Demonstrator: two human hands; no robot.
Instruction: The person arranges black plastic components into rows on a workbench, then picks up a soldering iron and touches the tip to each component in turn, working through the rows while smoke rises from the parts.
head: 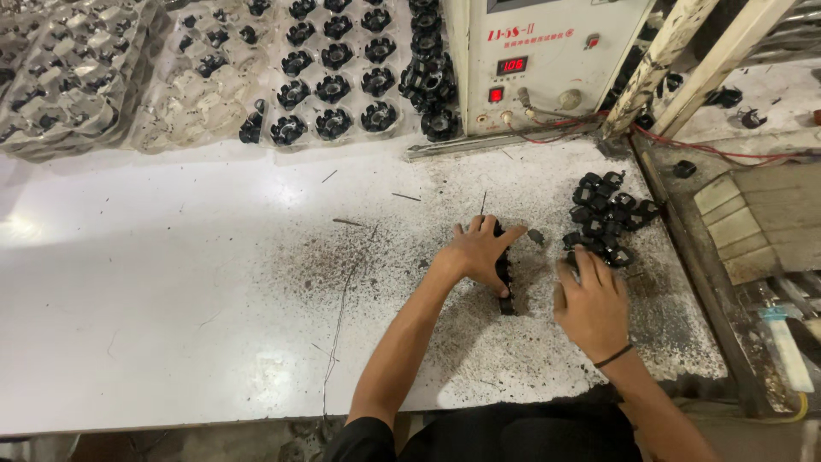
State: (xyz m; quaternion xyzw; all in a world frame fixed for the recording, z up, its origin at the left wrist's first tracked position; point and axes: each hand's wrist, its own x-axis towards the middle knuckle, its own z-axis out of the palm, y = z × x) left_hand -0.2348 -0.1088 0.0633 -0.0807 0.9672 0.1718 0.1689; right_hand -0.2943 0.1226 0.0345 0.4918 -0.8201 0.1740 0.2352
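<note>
A short row of black plastic parts [506,278] lies under the left hand [477,250] on the white speckled table [171,282], long axis running toward the person; the right hand [590,304], fingers curled, reaches the loose black pile [609,214] beyond.

Bare forearms, black short sleeve at the left arm, thin black band on the right wrist [614,356].

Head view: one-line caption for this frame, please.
Left hand rests on a row of black plastic parts on a speckled white table; right hand reaches a pile of parts.
</note>
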